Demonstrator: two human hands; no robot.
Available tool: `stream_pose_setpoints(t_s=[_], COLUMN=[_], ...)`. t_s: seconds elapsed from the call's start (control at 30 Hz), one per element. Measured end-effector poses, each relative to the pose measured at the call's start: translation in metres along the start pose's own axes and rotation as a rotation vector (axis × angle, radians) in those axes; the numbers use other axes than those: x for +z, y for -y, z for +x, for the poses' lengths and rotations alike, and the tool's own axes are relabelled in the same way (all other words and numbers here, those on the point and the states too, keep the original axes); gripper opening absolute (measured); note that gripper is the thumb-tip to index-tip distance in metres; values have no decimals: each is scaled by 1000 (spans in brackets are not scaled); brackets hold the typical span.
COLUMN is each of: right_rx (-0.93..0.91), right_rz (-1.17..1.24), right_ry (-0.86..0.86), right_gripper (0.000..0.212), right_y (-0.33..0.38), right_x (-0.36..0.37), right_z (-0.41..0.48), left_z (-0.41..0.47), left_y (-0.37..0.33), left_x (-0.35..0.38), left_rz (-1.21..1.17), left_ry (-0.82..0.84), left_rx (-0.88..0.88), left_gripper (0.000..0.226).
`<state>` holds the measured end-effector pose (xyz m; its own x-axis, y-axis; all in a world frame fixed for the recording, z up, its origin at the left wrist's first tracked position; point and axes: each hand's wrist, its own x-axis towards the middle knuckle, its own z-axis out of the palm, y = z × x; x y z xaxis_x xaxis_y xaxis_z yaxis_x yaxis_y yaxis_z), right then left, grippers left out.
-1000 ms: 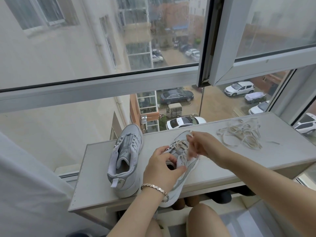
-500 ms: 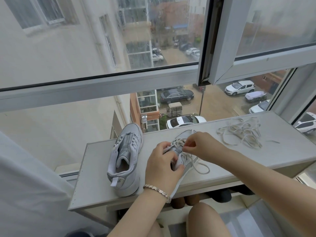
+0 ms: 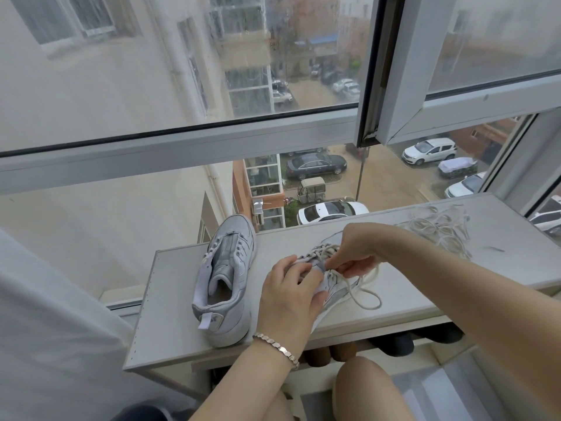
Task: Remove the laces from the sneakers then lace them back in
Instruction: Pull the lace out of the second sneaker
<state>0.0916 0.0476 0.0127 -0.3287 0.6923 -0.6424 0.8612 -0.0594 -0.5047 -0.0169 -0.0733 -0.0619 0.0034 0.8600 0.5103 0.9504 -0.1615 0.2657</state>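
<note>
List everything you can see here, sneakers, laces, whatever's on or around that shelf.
shelf: one, pale grey, under the window
unlaced sneaker: one, silver-grey, shelf's left part
laced sneaker: one, silver-grey, under both hands
lace: one, off-white, threaded in that sneaker, looping to its right
loose lace: one pile, off-white, shelf's far right
shoes below: several, dark and brown, under the shelf
bracelet: one, silver, left wrist
left hand: grips the laced sneaker
right hand: pinches the lace
</note>
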Motion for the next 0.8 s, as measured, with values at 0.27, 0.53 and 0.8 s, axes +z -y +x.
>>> stream_pose_setpoints(t_s=[0.27,0.53,0.8], right_rx=[-269,-378,-220], right_rz=[35,120,739], right_ry=[-259,-483,-63], right_gripper=[30,24,29], right_y=[-33,-35,-48], right_x=[25,23,17], right_z=[2,11,8], left_z=[-1,0,-1], left_y=[7,6,7], left_x=[5,7,9], left_rz=[-29,-20,-5], left_ry=[-73,-100,-115], left_rx=[34,81,124], left_gripper=[24,17,18])
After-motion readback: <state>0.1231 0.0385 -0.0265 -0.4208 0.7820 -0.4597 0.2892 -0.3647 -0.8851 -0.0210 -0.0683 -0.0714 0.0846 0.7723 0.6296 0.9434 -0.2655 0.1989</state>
